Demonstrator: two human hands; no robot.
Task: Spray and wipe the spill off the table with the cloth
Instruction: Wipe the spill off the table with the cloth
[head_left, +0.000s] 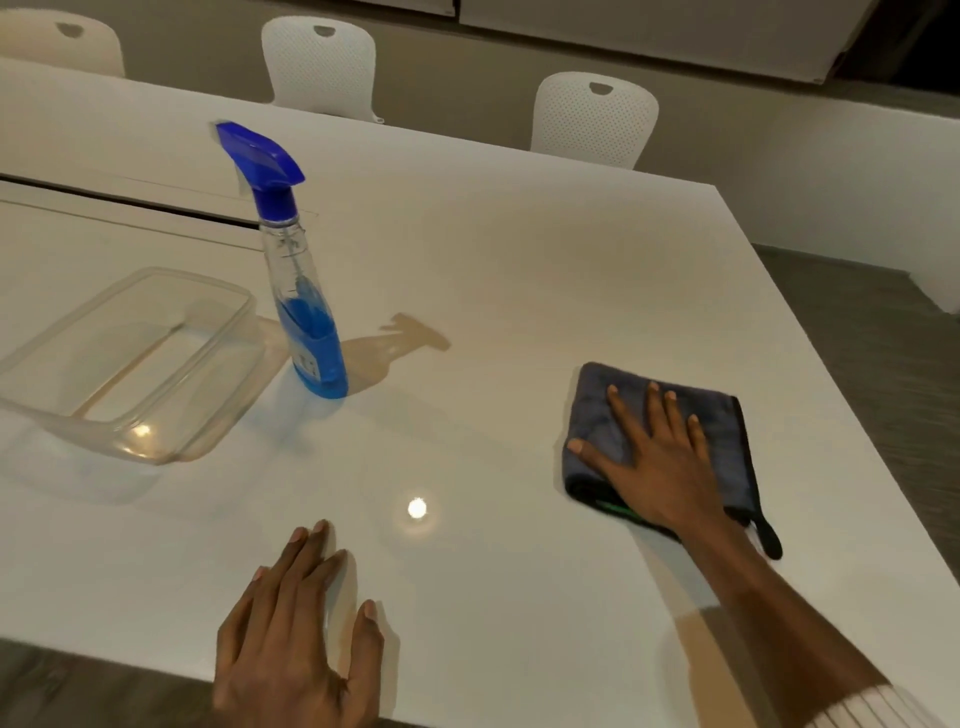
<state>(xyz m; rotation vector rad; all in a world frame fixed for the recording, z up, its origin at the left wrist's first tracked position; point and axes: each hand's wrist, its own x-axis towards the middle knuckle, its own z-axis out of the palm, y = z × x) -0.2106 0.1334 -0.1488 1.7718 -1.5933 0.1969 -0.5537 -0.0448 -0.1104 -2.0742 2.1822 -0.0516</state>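
A folded grey cloth (722, 441) with a black edge and hanging loop lies on the white table (519, 270) at the right. My right hand (660, 467) presses flat on it, fingers spread. A clear spray bottle (306, 306) with blue liquid and a blue trigger head stands upright left of centre, untouched. My left hand (301, 629) rests flat on the table near the front edge, holding nothing. I cannot make out a distinct spill on the glossy surface.
A clear plastic container (218, 415) sits at the left beside the bottle. A cable slot (130, 202) runs along the table's far left. White chairs (592, 119) stand behind the table. The table's right edge drops to grey floor (883, 364).
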